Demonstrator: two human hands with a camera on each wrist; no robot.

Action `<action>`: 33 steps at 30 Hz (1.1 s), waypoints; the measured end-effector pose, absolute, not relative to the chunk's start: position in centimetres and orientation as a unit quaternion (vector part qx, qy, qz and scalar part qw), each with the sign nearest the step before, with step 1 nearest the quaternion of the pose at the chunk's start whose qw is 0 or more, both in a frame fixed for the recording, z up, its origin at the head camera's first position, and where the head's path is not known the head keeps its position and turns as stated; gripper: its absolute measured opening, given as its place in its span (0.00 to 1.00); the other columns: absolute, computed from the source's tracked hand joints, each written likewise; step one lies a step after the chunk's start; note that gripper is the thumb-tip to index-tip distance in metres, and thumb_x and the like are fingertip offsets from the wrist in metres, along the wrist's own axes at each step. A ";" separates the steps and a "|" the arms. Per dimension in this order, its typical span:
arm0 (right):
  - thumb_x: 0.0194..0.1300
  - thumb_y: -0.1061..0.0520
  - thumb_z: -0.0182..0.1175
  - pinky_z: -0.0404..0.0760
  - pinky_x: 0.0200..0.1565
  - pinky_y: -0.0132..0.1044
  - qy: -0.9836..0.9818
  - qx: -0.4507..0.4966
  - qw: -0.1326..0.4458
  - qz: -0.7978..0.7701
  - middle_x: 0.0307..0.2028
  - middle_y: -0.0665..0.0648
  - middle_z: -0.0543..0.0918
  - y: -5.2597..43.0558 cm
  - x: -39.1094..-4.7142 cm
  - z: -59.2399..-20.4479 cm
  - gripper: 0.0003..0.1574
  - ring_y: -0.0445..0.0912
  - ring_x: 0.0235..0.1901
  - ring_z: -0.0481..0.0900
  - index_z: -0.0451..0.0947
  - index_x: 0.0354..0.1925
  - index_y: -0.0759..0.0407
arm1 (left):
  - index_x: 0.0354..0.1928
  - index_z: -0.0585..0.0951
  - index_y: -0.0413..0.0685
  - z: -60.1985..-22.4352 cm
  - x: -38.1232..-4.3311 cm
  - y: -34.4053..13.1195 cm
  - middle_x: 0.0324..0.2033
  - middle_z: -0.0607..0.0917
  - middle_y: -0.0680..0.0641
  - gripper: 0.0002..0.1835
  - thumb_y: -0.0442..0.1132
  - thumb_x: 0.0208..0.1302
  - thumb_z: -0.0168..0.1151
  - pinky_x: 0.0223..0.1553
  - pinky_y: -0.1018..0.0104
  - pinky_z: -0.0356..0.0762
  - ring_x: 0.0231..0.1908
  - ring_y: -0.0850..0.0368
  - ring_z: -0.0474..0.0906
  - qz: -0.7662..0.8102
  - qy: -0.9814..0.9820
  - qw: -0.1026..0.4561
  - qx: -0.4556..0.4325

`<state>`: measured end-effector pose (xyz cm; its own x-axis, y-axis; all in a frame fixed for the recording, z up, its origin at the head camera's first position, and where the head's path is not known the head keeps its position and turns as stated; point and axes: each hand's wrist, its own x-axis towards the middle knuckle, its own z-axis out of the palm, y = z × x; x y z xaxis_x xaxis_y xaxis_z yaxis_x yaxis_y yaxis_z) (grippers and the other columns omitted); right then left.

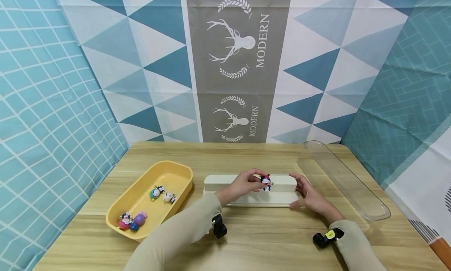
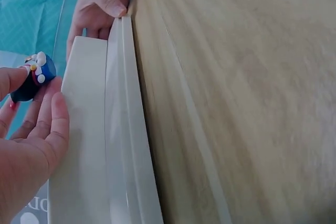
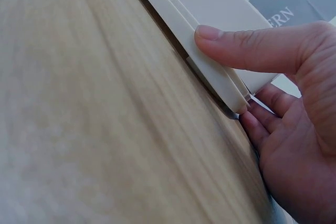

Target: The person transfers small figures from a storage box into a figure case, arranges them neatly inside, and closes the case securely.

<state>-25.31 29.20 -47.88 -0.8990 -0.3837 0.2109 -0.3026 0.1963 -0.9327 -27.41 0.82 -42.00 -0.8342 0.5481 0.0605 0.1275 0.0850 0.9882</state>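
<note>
Between the thumb and fingers of my left hand (image 1: 243, 186) is a small toy figurine (image 1: 266, 181), dark and red on top with blue and white below. It is held over the upper step of a white stepped stand (image 1: 246, 200). The left wrist view shows the figurine's blue end (image 2: 47, 69) near the fingertips. My right hand (image 1: 311, 197) grips the right end of the stand. In the right wrist view its thumb (image 3: 226, 45) presses on the stand's front edge, with the other fingers curled around the end.
A yellow tray (image 1: 183, 170) on the left holds several small figurines (image 1: 156, 192), in two groups. To the right lies a long clear plastic cover (image 1: 347, 181). The wooden table (image 1: 260, 239) meets a patterned wall cloth (image 1: 169, 87) behind.
</note>
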 end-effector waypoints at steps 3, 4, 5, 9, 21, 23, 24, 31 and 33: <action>0.43 0.73 0.76 0.63 0.57 0.19 0.775 -0.218 0.034 -0.593 0.68 0.78 0.60 29.3 -25.3 -47.9 0.65 0.30 0.56 0.69 0.48 0.72 0.71 | 0.54 0.80 0.38 -42.3 -27.1 1.2 0.37 0.87 0.43 0.15 0.27 0.65 0.64 0.42 0.57 0.84 0.36 0.59 0.82 0.630 0.719 0.167 0.242; 0.43 0.73 0.76 0.63 0.57 0.19 0.775 -0.218 0.034 -0.592 0.68 0.78 0.60 29.3 -25.2 -47.9 0.65 0.30 0.56 0.69 0.48 0.72 0.70 | 0.54 0.80 0.38 -42.4 -26.9 1.4 0.37 0.87 0.43 0.15 0.27 0.65 0.64 0.41 0.58 0.84 0.36 0.59 0.82 0.626 0.722 0.162 0.247; 0.43 0.73 0.76 0.63 0.57 0.19 0.776 -0.217 0.033 -0.591 0.68 0.78 0.60 29.3 -25.2 -47.9 0.65 0.30 0.56 0.69 0.49 0.72 0.70 | 0.54 0.80 0.38 -42.5 -26.8 1.5 0.37 0.86 0.43 0.16 0.27 0.65 0.64 0.41 0.60 0.83 0.36 0.60 0.81 0.619 0.727 0.157 0.252; 0.44 0.73 0.76 0.63 0.57 0.19 0.776 -0.221 0.031 -0.590 0.67 0.78 0.61 29.3 -25.2 -48.0 0.65 0.30 0.56 0.69 0.48 0.72 0.71 | 0.52 0.81 0.39 -43.3 -26.3 2.1 0.36 0.87 0.42 0.15 0.27 0.63 0.66 0.37 0.70 0.80 0.35 0.63 0.81 0.591 0.750 0.126 0.271; 0.45 0.73 0.75 0.63 0.57 0.19 0.771 -0.224 0.036 -0.595 0.68 0.78 0.60 29.1 -25.2 -47.9 0.64 0.29 0.57 0.68 0.48 0.73 0.70 | 0.50 0.83 0.41 -44.7 -25.5 3.6 0.40 0.86 0.45 0.14 0.28 0.63 0.67 0.39 0.74 0.79 0.36 0.65 0.81 0.554 0.776 0.080 0.289; 0.46 0.73 0.75 0.63 0.57 0.19 0.770 -0.222 0.038 -0.597 0.68 0.78 0.60 29.1 -25.2 -47.8 0.64 0.29 0.57 0.67 0.48 0.73 0.70 | 0.50 0.83 0.41 -44.6 -25.5 3.7 0.41 0.86 0.45 0.13 0.29 0.63 0.67 0.39 0.75 0.78 0.37 0.65 0.81 0.546 0.782 0.071 0.293; 0.46 0.73 0.75 0.62 0.58 0.19 0.770 -0.222 0.038 -0.597 0.68 0.78 0.60 29.1 -25.2 -47.8 0.64 0.29 0.57 0.67 0.48 0.73 0.70 | 0.50 0.83 0.41 -44.6 -25.4 3.8 0.41 0.86 0.44 0.13 0.29 0.63 0.67 0.40 0.75 0.78 0.37 0.64 0.82 0.542 0.784 0.068 0.295; 0.46 0.73 0.75 0.63 0.57 0.19 0.767 -0.231 0.034 -0.597 0.67 0.79 0.59 29.1 -25.4 -47.9 0.64 0.29 0.56 0.68 0.47 0.72 0.72 | 0.50 0.84 0.41 -44.4 -25.6 4.2 0.41 0.87 0.43 0.14 0.29 0.63 0.68 0.40 0.76 0.78 0.38 0.62 0.84 0.525 0.790 0.052 0.312; 0.46 0.74 0.75 0.64 0.56 0.20 0.767 -0.236 0.031 -0.596 0.67 0.79 0.59 29.1 -25.5 -48.0 0.64 0.29 0.56 0.69 0.47 0.72 0.73 | 0.50 0.84 0.41 -44.4 -25.6 4.2 0.41 0.87 0.44 0.14 0.29 0.63 0.68 0.41 0.76 0.78 0.38 0.62 0.84 0.521 0.791 0.050 0.317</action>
<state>-25.50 29.10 -47.96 -0.8865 -0.3998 0.2331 -0.3248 0.1785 -0.9288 -25.59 4.23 -44.41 -0.7942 0.5533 0.2513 0.4494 0.2564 0.8557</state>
